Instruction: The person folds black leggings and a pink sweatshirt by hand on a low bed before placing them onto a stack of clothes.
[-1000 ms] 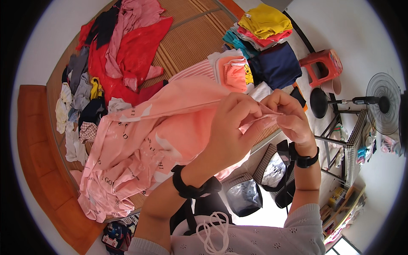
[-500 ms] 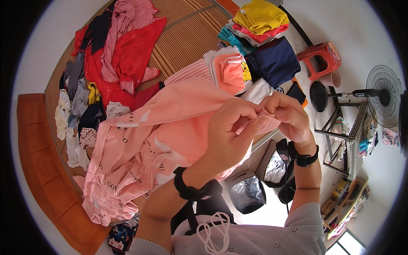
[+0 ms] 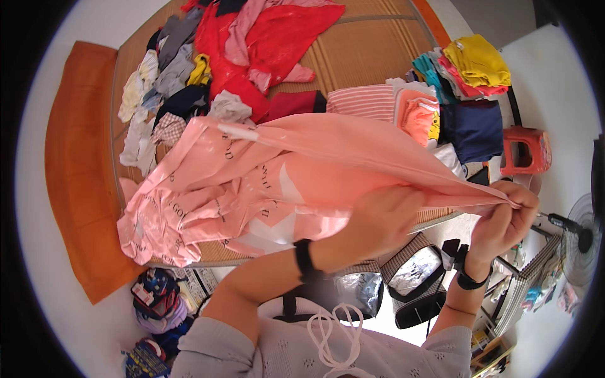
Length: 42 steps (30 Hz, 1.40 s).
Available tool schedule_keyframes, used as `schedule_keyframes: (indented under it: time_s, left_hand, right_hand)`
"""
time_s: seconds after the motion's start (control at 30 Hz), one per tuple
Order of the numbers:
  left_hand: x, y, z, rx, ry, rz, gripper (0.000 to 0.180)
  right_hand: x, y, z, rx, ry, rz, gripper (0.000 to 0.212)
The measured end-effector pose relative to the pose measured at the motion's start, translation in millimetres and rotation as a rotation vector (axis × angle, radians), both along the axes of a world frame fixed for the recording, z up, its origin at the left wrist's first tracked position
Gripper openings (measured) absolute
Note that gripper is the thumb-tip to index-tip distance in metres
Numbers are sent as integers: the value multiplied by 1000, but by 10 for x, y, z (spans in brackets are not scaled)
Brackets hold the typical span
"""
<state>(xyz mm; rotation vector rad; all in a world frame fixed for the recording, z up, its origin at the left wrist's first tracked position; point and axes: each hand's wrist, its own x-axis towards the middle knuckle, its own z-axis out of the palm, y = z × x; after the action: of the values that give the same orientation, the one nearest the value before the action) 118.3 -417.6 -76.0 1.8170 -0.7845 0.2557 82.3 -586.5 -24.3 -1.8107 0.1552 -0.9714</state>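
Note:
A large pink garment [image 3: 353, 151] with dark lettering and white patches spreads across the mat, its left part bunched up. One tapered end of it stretches toward the right, off the mat. My right hand [image 3: 504, 220] pinches the tip of that end between thumb and fingers. Along the garment's near edge lies my left hand [image 3: 384, 223], blurred by motion; whether its fingers grip the cloth cannot be made out. Both wrists wear black bands.
Red and pink clothes [image 3: 252, 57] lie at the back, beside a heap of small clothes [image 3: 170, 82]. Folded stacks stand at right, topped by a yellow garment [image 3: 476, 63]. Beyond are a red stool [image 3: 526, 151] and a fan [image 3: 580, 239]. Checked storage bags [image 3: 413, 277] stand below the mat's edge.
My hands have come apart: the right has drawn the garment's end to the right, and the left has left that end and slid back along the cloth. The view has shifted.

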Motion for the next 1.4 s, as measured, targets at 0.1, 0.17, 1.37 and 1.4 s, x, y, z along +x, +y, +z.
schedule_keyframes:
  time_s: [0.1, 0.17, 1.37, 1.4]
  left_hand:
    - [42, 679, -307, 192, -13, -105, 22]
    - [58, 1131, -374, 327, 240, -114, 20]
    - [1706, 1221, 768, 425, 133, 70, 14]
    - [1704, 1145, 797, 420, 127, 75, 14]
  right_hand:
    - [24, -10, 86, -49, -35, -42, 17]
    - [33, -8, 90, -30, -47, -26, 16]
    - [791, -775, 430, -382, 65, -429, 3]
    - [896, -963, 368, -387, 124, -470, 5]
